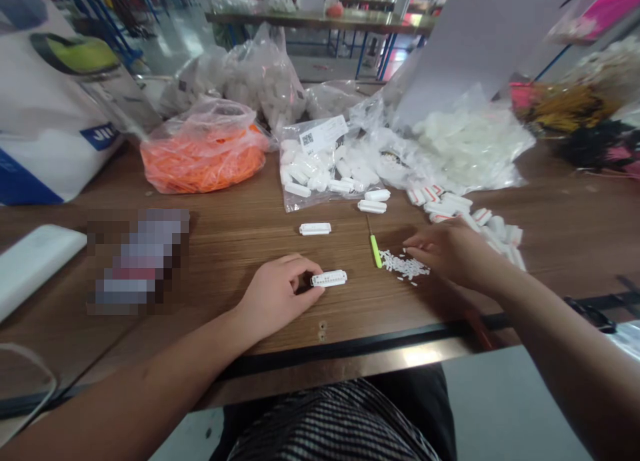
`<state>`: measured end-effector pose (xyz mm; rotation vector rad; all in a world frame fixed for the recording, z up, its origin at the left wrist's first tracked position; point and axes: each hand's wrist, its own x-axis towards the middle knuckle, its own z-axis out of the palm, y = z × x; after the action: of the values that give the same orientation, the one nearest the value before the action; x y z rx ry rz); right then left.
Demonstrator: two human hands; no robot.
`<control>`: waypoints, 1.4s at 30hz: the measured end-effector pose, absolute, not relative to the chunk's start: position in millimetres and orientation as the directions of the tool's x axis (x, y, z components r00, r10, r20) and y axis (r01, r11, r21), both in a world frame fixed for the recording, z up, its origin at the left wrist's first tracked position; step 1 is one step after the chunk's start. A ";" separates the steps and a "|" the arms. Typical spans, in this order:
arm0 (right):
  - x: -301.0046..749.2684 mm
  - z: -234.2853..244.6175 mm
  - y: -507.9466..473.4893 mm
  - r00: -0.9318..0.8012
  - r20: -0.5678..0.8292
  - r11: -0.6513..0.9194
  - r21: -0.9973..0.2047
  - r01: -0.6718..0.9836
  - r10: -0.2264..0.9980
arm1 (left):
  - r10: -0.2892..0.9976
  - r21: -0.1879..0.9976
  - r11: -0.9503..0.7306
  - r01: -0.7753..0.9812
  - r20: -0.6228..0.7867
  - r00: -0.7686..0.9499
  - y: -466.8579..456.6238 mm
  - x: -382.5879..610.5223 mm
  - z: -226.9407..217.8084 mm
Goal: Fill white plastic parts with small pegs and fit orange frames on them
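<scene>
Clear bag (290, 197) of white plastic parts (305, 174)

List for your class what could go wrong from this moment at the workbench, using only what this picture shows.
The loose tiny white pieces lie unconfined on the wooden table, so the right hand, just at their edge, could scatter them. The green-handled pointed tool lies right beside that pile, so a careless reach might knock it or catch its thin tip. The white plastic strip at the left hand seems pinched at one end and could slip.
</scene>
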<state>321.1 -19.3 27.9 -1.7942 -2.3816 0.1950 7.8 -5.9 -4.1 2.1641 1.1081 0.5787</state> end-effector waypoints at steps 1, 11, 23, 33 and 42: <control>321.4 27.1 -19.7 -0.243 0.030 0.244 -0.197 0.950 0.970 | 0.830 0.705 -0.446 0.551 0.095 0.550 -6.0 7.8 -4.2; 315.4 26.6 -14.7 -0.122 -0.068 0.094 -0.326 0.941 0.990 | 0.823 0.698 -0.466 0.544 0.116 0.556 -5.2 9.1 -4.7; 233.2 26.9 -31.8 -0.461 0.130 0.451 -0.547 0.705 0.878 | 0.836 0.708 -0.446 0.548 0.111 0.537 -7.4 10.8 -4.1; 227.4 23.5 -31.0 -0.520 0.151 0.533 -0.401 0.745 0.841 | 0.843 0.715 -0.427 0.553 0.093 0.531 -8.7 10.1 -3.6; 222.1 17.2 -43.1 -0.712 0.313 0.720 0.114 0.685 0.628 | 0.849 0.718 -0.417 0.557 0.090 0.520 -8.8 12.0 -3.1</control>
<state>222.1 -43.1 17.2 -1.0401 -2.6737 -0.3247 12.0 -8.8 -3.1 2.1288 1.1395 0.5977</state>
